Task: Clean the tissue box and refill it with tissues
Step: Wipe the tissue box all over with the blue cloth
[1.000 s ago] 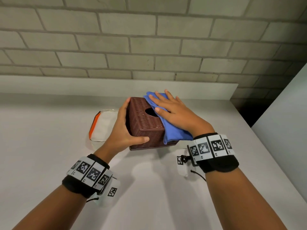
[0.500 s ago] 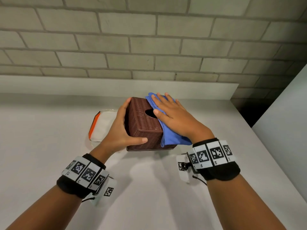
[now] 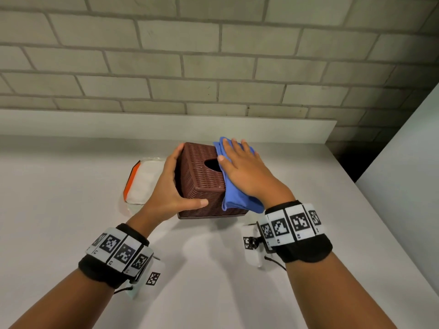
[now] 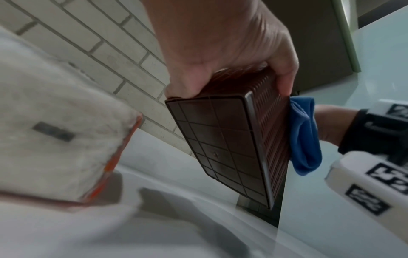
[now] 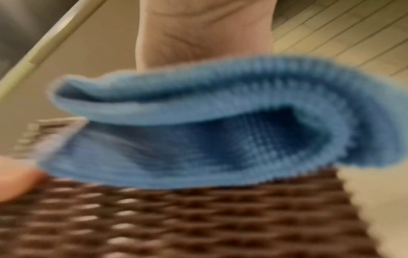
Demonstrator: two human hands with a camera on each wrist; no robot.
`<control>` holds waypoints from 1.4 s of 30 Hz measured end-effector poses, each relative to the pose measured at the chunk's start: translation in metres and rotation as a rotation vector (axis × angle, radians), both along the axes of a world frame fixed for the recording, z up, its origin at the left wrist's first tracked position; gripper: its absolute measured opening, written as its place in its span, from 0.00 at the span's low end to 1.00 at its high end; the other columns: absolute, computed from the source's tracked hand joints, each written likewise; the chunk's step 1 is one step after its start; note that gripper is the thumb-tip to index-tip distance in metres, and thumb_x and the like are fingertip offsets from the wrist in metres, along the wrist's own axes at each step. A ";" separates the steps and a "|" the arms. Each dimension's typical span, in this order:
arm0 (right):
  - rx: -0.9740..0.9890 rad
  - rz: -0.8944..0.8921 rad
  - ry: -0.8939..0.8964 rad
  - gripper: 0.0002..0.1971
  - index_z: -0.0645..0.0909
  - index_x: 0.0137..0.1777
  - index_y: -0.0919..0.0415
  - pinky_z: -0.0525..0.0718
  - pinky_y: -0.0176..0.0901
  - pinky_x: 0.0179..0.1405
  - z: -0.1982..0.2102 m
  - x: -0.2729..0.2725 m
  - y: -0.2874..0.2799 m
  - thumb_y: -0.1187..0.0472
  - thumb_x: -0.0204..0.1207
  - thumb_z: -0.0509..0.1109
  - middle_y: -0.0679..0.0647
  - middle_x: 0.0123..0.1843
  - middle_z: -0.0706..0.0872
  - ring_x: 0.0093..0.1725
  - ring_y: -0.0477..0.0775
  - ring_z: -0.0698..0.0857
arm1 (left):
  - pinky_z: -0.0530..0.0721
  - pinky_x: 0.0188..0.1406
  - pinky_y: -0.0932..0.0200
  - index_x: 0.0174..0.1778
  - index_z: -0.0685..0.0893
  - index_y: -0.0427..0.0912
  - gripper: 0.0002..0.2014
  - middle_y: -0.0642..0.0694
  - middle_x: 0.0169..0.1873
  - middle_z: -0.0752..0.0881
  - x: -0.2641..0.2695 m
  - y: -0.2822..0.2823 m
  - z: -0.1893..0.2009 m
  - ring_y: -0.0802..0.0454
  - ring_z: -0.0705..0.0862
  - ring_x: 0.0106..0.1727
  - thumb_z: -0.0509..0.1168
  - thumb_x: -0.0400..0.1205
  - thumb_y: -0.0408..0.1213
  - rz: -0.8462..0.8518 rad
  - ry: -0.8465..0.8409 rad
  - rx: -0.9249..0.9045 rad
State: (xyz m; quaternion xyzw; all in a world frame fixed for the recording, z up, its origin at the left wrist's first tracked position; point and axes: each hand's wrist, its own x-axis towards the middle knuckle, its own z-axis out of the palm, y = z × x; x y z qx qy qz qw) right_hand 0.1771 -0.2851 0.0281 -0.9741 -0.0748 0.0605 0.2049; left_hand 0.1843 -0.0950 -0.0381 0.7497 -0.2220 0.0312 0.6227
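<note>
Gripping the brown woven tissue box (image 3: 202, 184) from its left side, the left hand (image 3: 171, 186) curls its fingers behind the far edge and lays its thumb across the near face. The box is tilted, its left edge raised off the white counter (image 3: 71, 233); the left wrist view shows its gridded underside (image 4: 223, 141) lifted clear, with only one low corner close to the counter. The right hand (image 3: 244, 172) lies flat with straight fingers, pressing a folded blue cloth (image 3: 237, 198) against the top right part of the box, just right of the oval opening (image 3: 212, 165). The cloth's near end hangs over the front right corner of the box. A clear packet of white tissues (image 3: 142, 181) with an orange edge lies on the counter just left of the box. Beyond the box runs a low ledge (image 3: 166, 127) under a brick wall (image 3: 213, 55).
</note>
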 end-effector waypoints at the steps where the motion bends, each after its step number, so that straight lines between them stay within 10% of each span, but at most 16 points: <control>1: -0.004 -0.003 0.004 0.29 0.39 0.84 0.52 0.37 0.55 0.84 0.000 -0.003 0.005 0.45 0.86 0.41 0.53 0.87 0.40 0.85 0.53 0.37 | 0.74 0.70 0.69 0.81 0.53 0.48 0.61 0.49 0.78 0.66 0.000 -0.001 -0.001 0.61 0.70 0.77 0.80 0.53 0.47 -0.004 0.005 -0.002; 9: 0.046 0.176 -0.034 0.27 0.44 0.84 0.46 0.39 0.47 0.83 0.012 -0.001 0.007 0.47 0.86 0.45 0.46 0.86 0.43 0.85 0.45 0.42 | 0.76 0.67 0.72 0.79 0.56 0.52 0.65 0.59 0.74 0.70 -0.001 -0.001 0.006 0.68 0.73 0.73 0.81 0.48 0.64 -0.010 0.030 -0.072; 16: 0.358 -0.022 0.181 0.26 0.65 0.80 0.49 0.59 0.48 0.83 0.008 0.021 -0.033 0.46 0.82 0.59 0.48 0.83 0.63 0.82 0.50 0.64 | 0.87 0.46 0.65 0.78 0.64 0.47 0.55 0.48 0.64 0.79 -0.004 -0.001 0.005 0.54 0.85 0.59 0.79 0.51 0.41 -0.029 0.278 -0.337; 23: 1.138 -0.076 0.276 0.19 0.82 0.64 0.56 0.82 0.43 0.62 0.003 0.018 -0.048 0.52 0.85 0.53 0.50 0.57 0.89 0.57 0.51 0.87 | 0.91 0.39 0.59 0.52 0.84 0.39 0.11 0.47 0.41 0.92 -0.001 -0.006 0.027 0.51 0.90 0.43 0.63 0.77 0.38 -0.010 0.559 -0.565; 29: 1.167 -0.164 0.198 0.21 0.82 0.47 0.48 0.84 0.32 0.44 -0.004 0.023 -0.039 0.42 0.84 0.49 0.41 0.37 0.92 0.37 0.37 0.91 | 0.86 0.54 0.51 0.56 0.85 0.44 0.14 0.46 0.49 0.91 0.007 -0.008 0.043 0.49 0.90 0.48 0.62 0.80 0.44 0.038 0.715 -0.634; 33: 1.250 -0.144 0.148 0.23 0.77 0.68 0.55 0.83 0.27 0.49 -0.011 0.022 -0.037 0.46 0.86 0.47 0.45 0.51 0.89 0.45 0.36 0.88 | 0.84 0.53 0.50 0.49 0.88 0.45 0.13 0.46 0.46 0.92 0.011 -0.010 0.048 0.49 0.91 0.43 0.64 0.78 0.47 0.050 0.820 -0.623; 37: 1.273 -0.083 0.124 0.29 0.78 0.66 0.52 0.82 0.33 0.42 -0.015 0.018 -0.035 0.33 0.75 0.55 0.39 0.29 0.89 0.30 0.33 0.86 | 0.83 0.49 0.50 0.41 0.89 0.45 0.14 0.44 0.38 0.92 0.013 -0.011 0.053 0.45 0.91 0.38 0.65 0.76 0.52 0.069 0.945 -0.567; 39: 1.198 -0.090 0.093 0.27 0.82 0.54 0.44 0.86 0.36 0.49 -0.017 0.014 -0.037 0.27 0.65 0.60 0.40 0.37 0.92 0.38 0.36 0.90 | 0.82 0.51 0.50 0.38 0.88 0.46 0.15 0.43 0.35 0.91 0.014 -0.010 0.055 0.43 0.88 0.41 0.66 0.74 0.55 0.096 1.004 -0.522; 42: 1.069 -0.041 0.059 0.19 0.75 0.63 0.32 0.81 0.43 0.65 -0.018 0.009 -0.038 0.32 0.73 0.59 0.42 0.59 0.88 0.58 0.42 0.87 | 0.78 0.49 0.47 0.34 0.85 0.45 0.19 0.41 0.32 0.89 0.014 -0.008 0.057 0.41 0.83 0.43 0.66 0.71 0.59 0.130 1.110 -0.436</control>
